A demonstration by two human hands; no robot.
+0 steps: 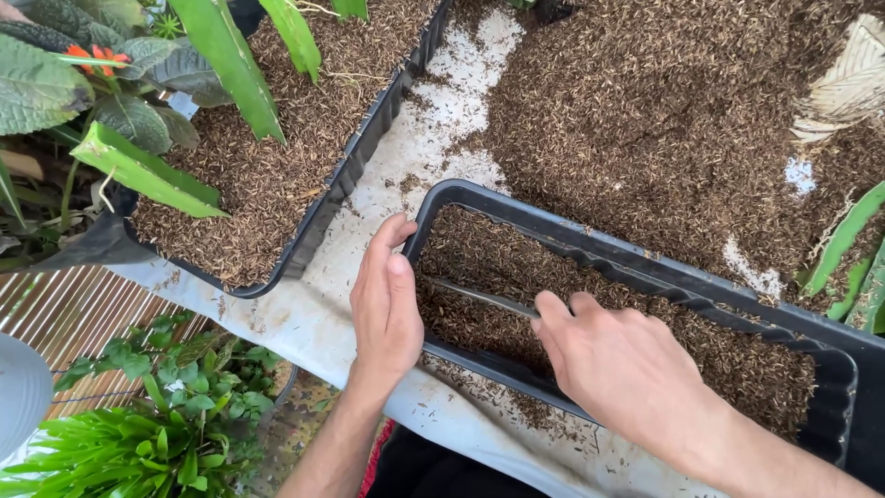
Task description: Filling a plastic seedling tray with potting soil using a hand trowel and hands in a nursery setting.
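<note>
Tray (645, 267) filling looks underway: left hand (387, 304) lies open on its nine-o'clock corner. Right hand (618, 360), open, smooths husks (489, 249); levelling likely needs gentle sweeps toward three o'clock.

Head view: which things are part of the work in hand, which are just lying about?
In hand:
- left hand, on the corner rim of the black tray
- right hand, fingers in the tray's brown husks

Lying about:
- second black tray with husks
- loose husk pile
- white sheet
- green plants
- orange flower
</note>
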